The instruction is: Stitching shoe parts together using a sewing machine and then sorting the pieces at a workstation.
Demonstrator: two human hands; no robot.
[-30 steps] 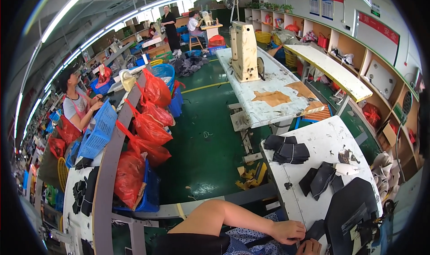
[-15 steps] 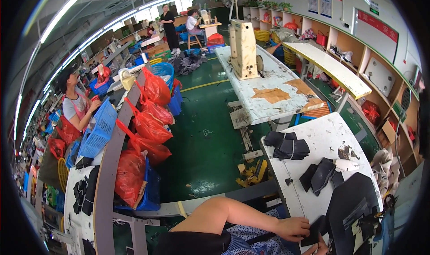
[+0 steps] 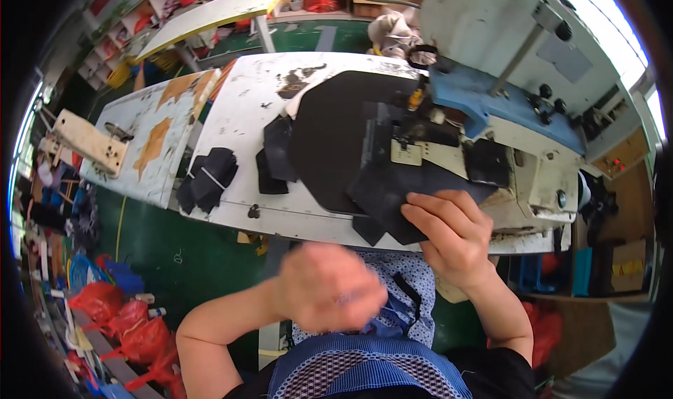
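My right hand (image 3: 456, 234) grips the near edge of a black, flat cut piece (image 3: 389, 203), fingers curled over its top. The piece lies beside the needle area of a sewing machine (image 3: 456, 98). Another dark corner (image 3: 368, 231) shows at the table's front edge. My left hand (image 3: 333, 287) is raised off the table above my lap, smeared by motion, so its fingers cannot be read. A black board (image 3: 329, 140) lies left of the needle plate (image 3: 406, 154). Further left rest stacked black pieces (image 3: 277, 154) and a bundle (image 3: 210, 178) tied with a pale band.
The white worktable (image 3: 238, 112) is marked with dark stains. A second table (image 3: 151, 119) bearing a cream machine (image 3: 87, 140) stands to the left. Red bags (image 3: 140, 336) sit at the lower left. Shelves (image 3: 617, 245) with boxes are at the right.
My view has swung right and down toward the sewing machine. My left hand has come away from the black piece and back toward my body; my right hand is at the piece.
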